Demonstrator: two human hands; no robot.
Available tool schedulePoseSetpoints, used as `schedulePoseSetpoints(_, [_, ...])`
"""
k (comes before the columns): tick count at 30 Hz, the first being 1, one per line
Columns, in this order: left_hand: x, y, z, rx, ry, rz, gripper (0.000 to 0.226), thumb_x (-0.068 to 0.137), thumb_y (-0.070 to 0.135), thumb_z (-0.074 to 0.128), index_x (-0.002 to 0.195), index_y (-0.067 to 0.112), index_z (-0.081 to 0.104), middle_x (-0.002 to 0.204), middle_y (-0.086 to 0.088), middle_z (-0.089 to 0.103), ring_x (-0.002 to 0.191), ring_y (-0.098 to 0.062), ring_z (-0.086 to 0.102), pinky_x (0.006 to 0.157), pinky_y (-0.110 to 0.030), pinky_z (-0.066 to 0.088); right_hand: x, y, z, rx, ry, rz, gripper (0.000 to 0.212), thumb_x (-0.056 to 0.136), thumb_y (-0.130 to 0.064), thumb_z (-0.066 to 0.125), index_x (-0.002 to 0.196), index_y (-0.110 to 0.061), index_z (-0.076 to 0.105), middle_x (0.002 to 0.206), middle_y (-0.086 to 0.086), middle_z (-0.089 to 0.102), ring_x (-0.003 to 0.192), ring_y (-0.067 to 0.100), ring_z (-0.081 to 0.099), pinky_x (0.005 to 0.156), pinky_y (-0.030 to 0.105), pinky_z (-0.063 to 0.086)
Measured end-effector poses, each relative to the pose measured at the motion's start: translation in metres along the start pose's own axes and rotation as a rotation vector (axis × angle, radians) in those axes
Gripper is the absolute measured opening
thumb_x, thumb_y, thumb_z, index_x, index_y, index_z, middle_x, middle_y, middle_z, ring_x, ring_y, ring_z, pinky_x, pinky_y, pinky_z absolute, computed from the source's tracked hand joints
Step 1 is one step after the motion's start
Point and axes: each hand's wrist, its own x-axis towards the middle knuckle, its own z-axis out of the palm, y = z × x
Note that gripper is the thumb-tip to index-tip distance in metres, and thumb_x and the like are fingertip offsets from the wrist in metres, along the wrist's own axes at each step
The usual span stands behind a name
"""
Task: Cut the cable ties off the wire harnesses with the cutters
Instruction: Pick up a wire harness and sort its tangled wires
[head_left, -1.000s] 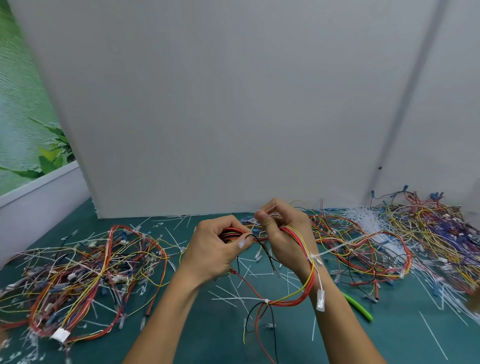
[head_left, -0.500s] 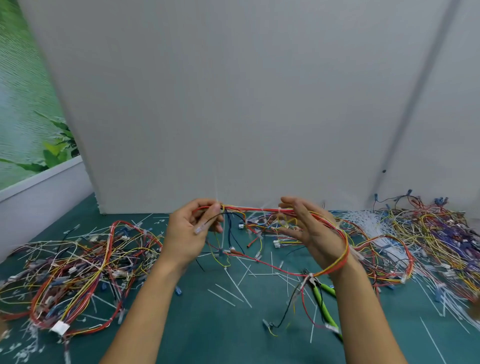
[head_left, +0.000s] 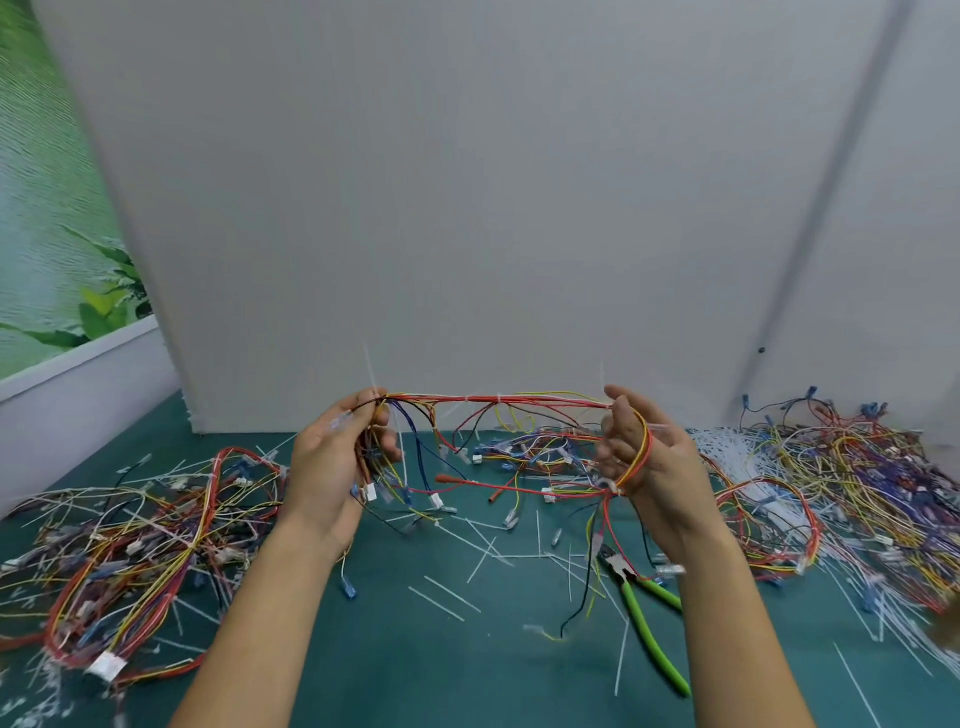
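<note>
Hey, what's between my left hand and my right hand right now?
In the head view, a wire harness spans the gap, mostly red and yellow wires. The left hand pinches one end; the other loops round the right hand.

1. The harness (head_left: 498, 400) stretching between the left hand (head_left: 332, 467) and the right hand (head_left: 649, 462) is showing mostly red strands, with yellow, orange, black and blue mixing in.
2. White connectors (head_left: 370, 491) are hanging just below the left hand.
3. The cutters (head_left: 647, 631), lying below the right hand, are showing bright green handles.
4. The mat (head_left: 415, 660) under both hands is looking plain deep teal.
5. Cut cable ties (head_left: 447, 592) lying between the forearms are reading white.
6. The left pile (head_left: 135, 545), out past the left hand, is mixing red, yellow and blue.
7. The right pile (head_left: 857, 483), past the right hand, is leaning yellow, red and purple.
8. The board (head_left: 467, 208) beyond the hands is showing flat pale grey.
9. The mural (head_left: 52, 234), far outside the left hand, is showing green leaves on rippled pale green.
</note>
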Motion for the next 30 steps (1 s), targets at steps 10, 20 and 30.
schedulePoseSetpoints(10, [-0.005, 0.008, 0.000, 0.075, -0.114, -0.067, 0.023, 0.096, 0.011, 0.060, 0.118, 0.012, 0.064, 0.091, -0.010, 0.069, 0.066, -0.021, 0.061, 0.062, -0.032, 0.056, 0.006, 0.006, 0.010, -0.058, 0.214, 0.265, 0.027, 0.105, -0.017, 0.042, 0.087, -0.009, 0.061, 0.057, 0.002, 0.056, 0.042, 0.014, 0.055, 0.042, 0.021, 0.044])
schedulePoseSetpoints(20, [-0.003, 0.012, -0.004, -0.280, -0.129, -0.122, 0.033, 0.096, 0.016, 0.055, 0.125, 0.008, 0.067, 0.108, -0.010, 0.074, 0.082, -0.018, 0.073, 0.075, -0.029, 0.062, 0.003, 0.001, 0.005, -0.029, -0.028, 0.520, 0.087, 0.098, -0.076, 0.020, 0.109, -0.004, 0.068, 0.074, 0.014, 0.065, 0.057, 0.026, 0.063, 0.054, 0.030, 0.050])
schedulePoseSetpoints(30, [-0.002, 0.017, -0.005, -0.519, -0.045, -0.216, 0.021, 0.099, 0.013, 0.052, 0.114, 0.007, 0.066, 0.104, -0.013, 0.070, 0.078, -0.016, 0.069, 0.069, -0.025, 0.061, 0.003, 0.012, 0.007, -0.478, 0.119, 0.207, 0.027, 0.103, -0.031, 0.060, 0.113, -0.008, 0.069, 0.062, -0.003, 0.056, 0.055, 0.013, 0.055, 0.051, 0.026, 0.048])
